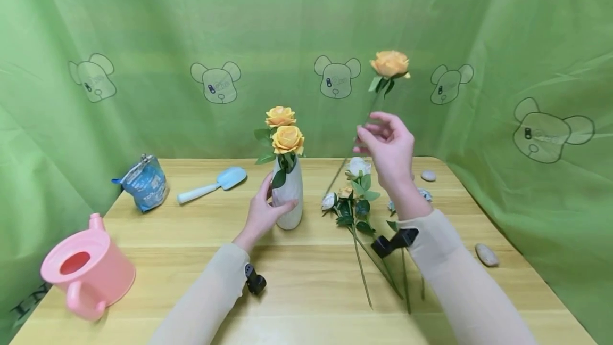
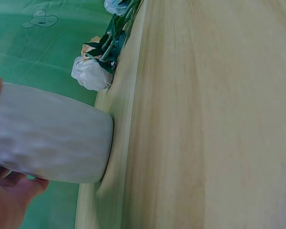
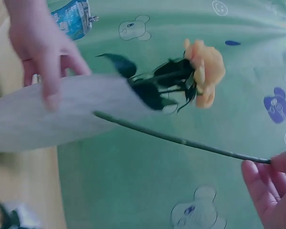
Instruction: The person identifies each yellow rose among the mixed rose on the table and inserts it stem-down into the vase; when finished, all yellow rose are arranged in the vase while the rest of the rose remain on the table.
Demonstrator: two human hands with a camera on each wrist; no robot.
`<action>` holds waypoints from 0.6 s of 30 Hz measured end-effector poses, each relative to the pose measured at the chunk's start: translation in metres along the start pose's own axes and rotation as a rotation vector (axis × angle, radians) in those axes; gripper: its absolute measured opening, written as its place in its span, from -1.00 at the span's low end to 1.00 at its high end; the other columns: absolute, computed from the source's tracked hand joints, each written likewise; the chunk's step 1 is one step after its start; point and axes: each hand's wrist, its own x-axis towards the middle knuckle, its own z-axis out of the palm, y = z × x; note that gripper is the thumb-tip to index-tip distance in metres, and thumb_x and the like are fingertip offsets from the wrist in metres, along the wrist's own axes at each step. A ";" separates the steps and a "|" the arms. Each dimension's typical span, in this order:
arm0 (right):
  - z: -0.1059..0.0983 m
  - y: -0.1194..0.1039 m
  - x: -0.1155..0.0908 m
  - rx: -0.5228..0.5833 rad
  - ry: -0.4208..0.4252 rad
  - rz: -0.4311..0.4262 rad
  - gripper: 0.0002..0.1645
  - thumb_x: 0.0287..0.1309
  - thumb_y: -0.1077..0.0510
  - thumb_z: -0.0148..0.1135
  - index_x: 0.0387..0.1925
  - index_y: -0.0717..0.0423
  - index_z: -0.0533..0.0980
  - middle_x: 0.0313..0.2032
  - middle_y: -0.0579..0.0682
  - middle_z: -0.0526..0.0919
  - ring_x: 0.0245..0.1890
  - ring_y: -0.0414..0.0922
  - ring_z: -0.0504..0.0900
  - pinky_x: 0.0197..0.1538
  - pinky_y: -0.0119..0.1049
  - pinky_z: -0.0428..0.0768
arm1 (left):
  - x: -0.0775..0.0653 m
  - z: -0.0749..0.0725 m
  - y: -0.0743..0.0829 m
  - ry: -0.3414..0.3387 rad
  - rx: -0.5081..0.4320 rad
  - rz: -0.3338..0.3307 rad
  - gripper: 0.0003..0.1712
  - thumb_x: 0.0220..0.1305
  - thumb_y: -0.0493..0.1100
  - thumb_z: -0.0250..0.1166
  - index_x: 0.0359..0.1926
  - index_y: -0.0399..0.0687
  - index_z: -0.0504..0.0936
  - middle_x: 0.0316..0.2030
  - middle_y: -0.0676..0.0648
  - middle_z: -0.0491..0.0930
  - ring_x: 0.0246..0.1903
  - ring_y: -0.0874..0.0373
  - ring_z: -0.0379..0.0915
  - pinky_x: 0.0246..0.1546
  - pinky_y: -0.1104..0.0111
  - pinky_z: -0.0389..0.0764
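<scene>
A white dimpled vase stands upright on the table with two yellow-orange roses in it. My left hand grips the vase's side, thumb across its front. To the right, my right hand pinches the green stem of another orange rose, its bloom raised above the hand. That stem slants down leftward, its lower end in the air beside the vase in the right wrist view. Below the right hand lies a bunch of white and yellow flowers with long stems.
A pink watering can stands at the front left, with a blue bag behind it. A light-blue hand trowel lies left of the vase. Two stones are on the right side. A green curtain hangs behind the table.
</scene>
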 end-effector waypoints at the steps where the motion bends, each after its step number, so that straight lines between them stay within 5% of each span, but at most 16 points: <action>1: 0.006 -0.002 0.003 0.024 0.016 -0.023 -0.58 -0.01 0.45 0.28 -0.06 0.21 0.47 -0.28 0.14 0.55 -0.41 -0.02 0.62 -0.36 -0.24 0.65 | 0.000 0.000 0.000 0.000 -0.002 0.000 -0.09 -0.06 -0.02 0.48 0.29 0.47 0.21 0.16 0.05 0.39 0.13 0.01 0.32 0.02 0.07 0.46; 10: 0.049 -0.009 0.029 0.113 0.090 -0.161 -0.63 0.01 0.45 0.26 -0.10 0.18 0.46 -0.29 0.13 0.52 -0.42 -0.06 0.58 -0.33 -0.20 0.65 | -0.002 0.001 -0.001 -0.001 0.000 0.012 -0.05 -0.09 0.00 0.49 0.32 0.43 0.19 0.18 -0.02 0.39 0.14 -0.01 0.32 0.10 0.08 0.40; 18: 0.066 0.005 0.037 0.072 0.042 -0.184 -0.65 0.04 0.44 0.24 -0.10 0.18 0.46 -0.30 0.09 0.52 -0.41 -0.06 0.57 -0.34 -0.23 0.65 | -0.001 0.001 0.000 0.004 0.002 0.015 -0.07 -0.09 0.01 0.49 0.30 0.48 0.20 0.16 -0.01 0.40 0.13 -0.01 0.32 0.08 0.06 0.41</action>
